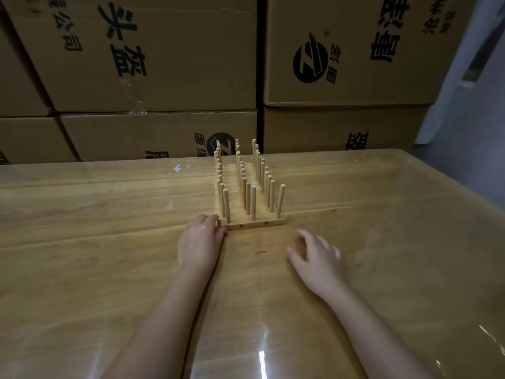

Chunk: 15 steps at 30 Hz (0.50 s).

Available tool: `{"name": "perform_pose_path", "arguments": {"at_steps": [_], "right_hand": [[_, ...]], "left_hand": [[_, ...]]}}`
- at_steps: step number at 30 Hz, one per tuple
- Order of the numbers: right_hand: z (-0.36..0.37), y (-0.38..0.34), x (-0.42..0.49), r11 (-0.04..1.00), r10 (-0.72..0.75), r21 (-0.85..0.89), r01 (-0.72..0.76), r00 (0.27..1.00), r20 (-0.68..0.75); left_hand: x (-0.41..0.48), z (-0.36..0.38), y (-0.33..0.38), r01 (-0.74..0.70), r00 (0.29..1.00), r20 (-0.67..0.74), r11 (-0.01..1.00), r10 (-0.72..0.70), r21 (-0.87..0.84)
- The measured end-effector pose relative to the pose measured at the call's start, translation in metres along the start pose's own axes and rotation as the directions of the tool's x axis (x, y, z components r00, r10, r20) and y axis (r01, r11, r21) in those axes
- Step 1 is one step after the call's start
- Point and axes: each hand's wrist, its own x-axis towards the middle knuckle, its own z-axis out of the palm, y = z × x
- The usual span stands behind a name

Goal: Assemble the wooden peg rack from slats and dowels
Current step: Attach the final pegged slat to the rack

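The left hand (200, 242) meets the near-left corner of the rack (232, 199), fingers bent against it; whether it pinches or only presses, I cannot tell. The right hand (317, 255) is loose and spread over the table (109, 242), near the rack but apart. Best to brace both ends of the near slat (254, 225) and push level. The rack stands mid-table: three rows of upright dowels (253, 202), two holes in the slat's edge.
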Motion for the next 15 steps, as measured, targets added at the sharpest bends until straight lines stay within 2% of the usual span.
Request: {"name": "perform_pose_path", "arguments": {"at_steps": [2,8,15], "right_hand": [[0.002,-0.008,0.005,0.995,0.008,-0.098,-0.005,0.999,0.038],[0.008,-0.023,0.030,0.989,-0.042,-0.139,0.053,0.995,0.085],[0.021,-0.014,0.037,0.986,-0.081,-0.147,0.084,0.996,0.025]], "left_hand": [[0.002,-0.001,-0.002,0.023,1.000,0.008,0.999,-0.024,0.030],[0.004,-0.005,-0.002,0.042,0.998,0.038,0.997,-0.045,0.066],[0.006,-0.006,-0.004,0.059,0.996,0.070,0.996,-0.063,0.068]]}}
